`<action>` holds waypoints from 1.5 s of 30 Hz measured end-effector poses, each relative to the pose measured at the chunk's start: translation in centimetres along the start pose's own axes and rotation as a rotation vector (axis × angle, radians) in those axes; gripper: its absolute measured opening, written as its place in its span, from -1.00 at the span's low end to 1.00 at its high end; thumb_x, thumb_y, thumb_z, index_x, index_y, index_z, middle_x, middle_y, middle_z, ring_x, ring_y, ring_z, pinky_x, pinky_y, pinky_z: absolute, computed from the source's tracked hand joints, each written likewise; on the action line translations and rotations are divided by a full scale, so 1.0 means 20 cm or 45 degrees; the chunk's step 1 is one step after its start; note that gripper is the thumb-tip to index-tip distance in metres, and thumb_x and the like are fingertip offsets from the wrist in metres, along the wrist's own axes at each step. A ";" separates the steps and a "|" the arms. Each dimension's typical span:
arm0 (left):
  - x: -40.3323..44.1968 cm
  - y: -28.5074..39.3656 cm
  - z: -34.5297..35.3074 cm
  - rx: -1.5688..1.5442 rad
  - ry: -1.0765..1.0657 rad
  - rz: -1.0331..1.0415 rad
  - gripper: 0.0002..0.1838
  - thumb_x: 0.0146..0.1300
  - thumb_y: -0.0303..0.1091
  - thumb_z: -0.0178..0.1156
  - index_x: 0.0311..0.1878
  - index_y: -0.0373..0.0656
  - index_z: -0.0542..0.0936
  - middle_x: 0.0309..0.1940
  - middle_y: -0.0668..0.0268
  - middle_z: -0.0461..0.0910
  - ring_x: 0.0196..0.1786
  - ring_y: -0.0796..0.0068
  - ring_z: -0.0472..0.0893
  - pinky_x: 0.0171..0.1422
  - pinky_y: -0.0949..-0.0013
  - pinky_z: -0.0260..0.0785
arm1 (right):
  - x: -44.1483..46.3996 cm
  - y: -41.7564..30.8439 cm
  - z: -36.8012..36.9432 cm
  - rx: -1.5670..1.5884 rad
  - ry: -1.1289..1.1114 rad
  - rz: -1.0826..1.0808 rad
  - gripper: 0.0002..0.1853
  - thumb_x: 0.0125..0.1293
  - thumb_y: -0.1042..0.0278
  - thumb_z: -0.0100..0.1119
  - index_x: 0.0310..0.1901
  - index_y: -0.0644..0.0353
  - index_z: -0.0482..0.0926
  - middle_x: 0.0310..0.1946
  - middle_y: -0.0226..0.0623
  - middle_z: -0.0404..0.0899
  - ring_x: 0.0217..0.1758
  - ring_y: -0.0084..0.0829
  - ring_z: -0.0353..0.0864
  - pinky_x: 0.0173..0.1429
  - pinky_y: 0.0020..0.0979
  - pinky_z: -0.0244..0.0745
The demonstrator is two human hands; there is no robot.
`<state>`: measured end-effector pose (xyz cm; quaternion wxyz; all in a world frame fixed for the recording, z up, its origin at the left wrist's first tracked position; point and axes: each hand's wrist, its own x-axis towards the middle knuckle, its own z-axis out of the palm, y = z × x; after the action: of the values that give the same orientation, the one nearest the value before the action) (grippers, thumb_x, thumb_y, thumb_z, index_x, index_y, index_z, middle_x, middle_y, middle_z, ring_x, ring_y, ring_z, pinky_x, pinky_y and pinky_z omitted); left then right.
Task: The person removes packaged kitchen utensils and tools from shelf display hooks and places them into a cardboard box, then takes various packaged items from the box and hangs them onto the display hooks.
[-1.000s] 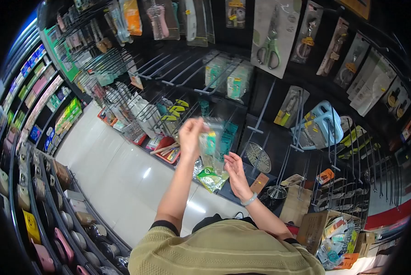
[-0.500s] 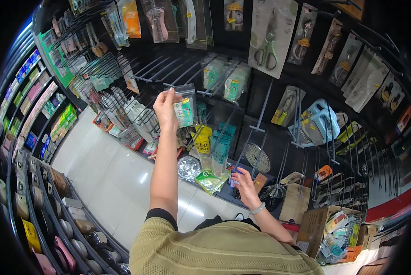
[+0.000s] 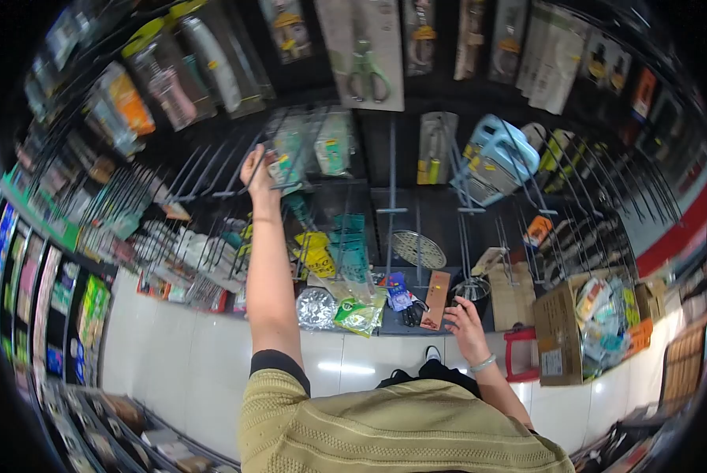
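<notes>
My left hand is raised to the metal hooks, its fingers closed around the edge of a clear packet with a green label. Beside that packet hangs another green-labelled packet. Lower down on the right, my right hand has its fingers apart and holds nothing. It is near a brown box and a metal strainer on the bottom shelf.
A blue grater and green-handled scissors hang on the rack. Bare hooks jut out at left and right. An open carton of packets stands at right, near a red stool. A green-and-white bag lies on the bottom shelf.
My left hand has carried the packet up to the hooks beside the similar packets. My right hand has shifted right and down. The view has turned to the right.
</notes>
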<state>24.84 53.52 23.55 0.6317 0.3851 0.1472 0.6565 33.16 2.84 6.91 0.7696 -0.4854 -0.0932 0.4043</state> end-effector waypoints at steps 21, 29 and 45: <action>-1.25 -0.18 -0.15 0.549 0.355 -0.060 -0.78 0.19 -0.30 0.02 -0.26 -0.25 0.55 -0.42 0.26 0.54 -0.30 0.38 0.52 -0.15 0.41 0.31 | -0.40 -0.39 -1.37 0.179 1.073 -0.505 -0.76 0.39 0.20 -0.12 -0.34 0.15 0.44 -0.45 -0.39 0.50 -0.37 -0.57 0.49 -0.23 -0.52 0.43; -1.97 -0.67 -0.46 1.078 -0.034 -0.553 -0.79 0.21 -0.34 -0.07 -0.42 -0.23 0.49 -0.66 0.35 0.43 -0.59 0.56 0.41 -0.43 0.50 0.23 | -0.32 -0.63 -2.27 0.271 1.408 -0.679 -0.73 0.33 0.17 0.01 -0.10 0.16 0.53 -0.16 -0.40 0.52 -0.05 -0.51 0.44 -0.08 -0.43 0.37; -2.76 -0.66 0.20 1.624 -0.777 -0.868 -0.85 0.28 -0.44 0.02 -0.32 -0.28 0.55 -0.59 0.29 0.53 -0.51 0.58 0.49 -0.36 0.51 0.34 | 0.02 -0.95 -3.91 -0.721 1.716 -0.025 -0.69 0.26 0.10 0.01 -0.09 0.01 0.64 0.39 -0.28 -0.13 0.20 -0.28 0.32 0.06 -0.24 0.41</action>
<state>31.87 2.45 -0.37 0.4676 0.7704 0.4258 0.0804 85.44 -53.25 -17.67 0.5085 -0.8083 0.2953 -0.0287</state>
